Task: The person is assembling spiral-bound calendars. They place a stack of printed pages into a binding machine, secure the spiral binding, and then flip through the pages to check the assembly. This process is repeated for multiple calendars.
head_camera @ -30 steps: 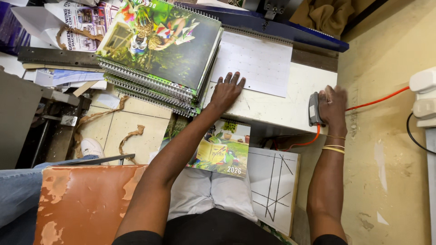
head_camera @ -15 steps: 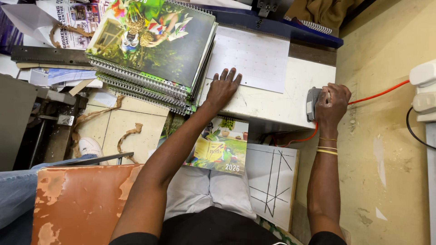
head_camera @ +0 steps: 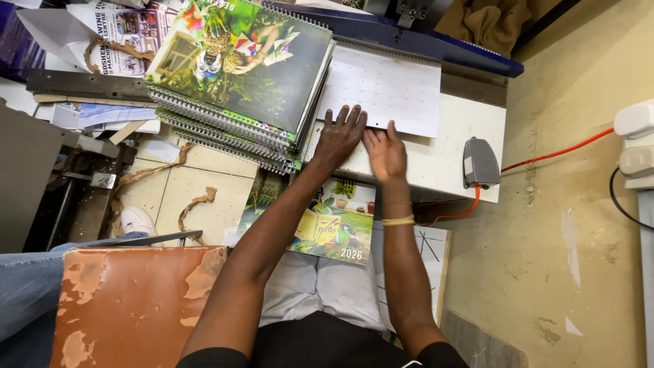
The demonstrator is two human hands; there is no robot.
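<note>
My left hand (head_camera: 340,135) lies flat with fingers spread on the near edge of a white calendar sheet (head_camera: 385,89) on the white worktable (head_camera: 449,146). My right hand (head_camera: 386,151) rests beside it, fingers flat on the same edge of the sheet. A stack of spiral-bound calendars (head_camera: 238,75) with a green picture cover sits just left of my left hand. A grey pedal-shaped switch (head_camera: 480,163) with an orange cable lies at the table's right end, apart from my right hand.
A dark blue binding machine bar (head_camera: 409,37) runs along the table's far edge. Another picture calendar (head_camera: 327,225) lies on my lap. A worn orange seat (head_camera: 129,307) is at lower left. Paper scraps lie on the tiled floor (head_camera: 197,177). A white power socket (head_camera: 637,143) is on the right.
My right hand has left the grey switch and moved left onto the white sheet beside my left hand. The left hand has shifted slightly onto the sheet's edge.
</note>
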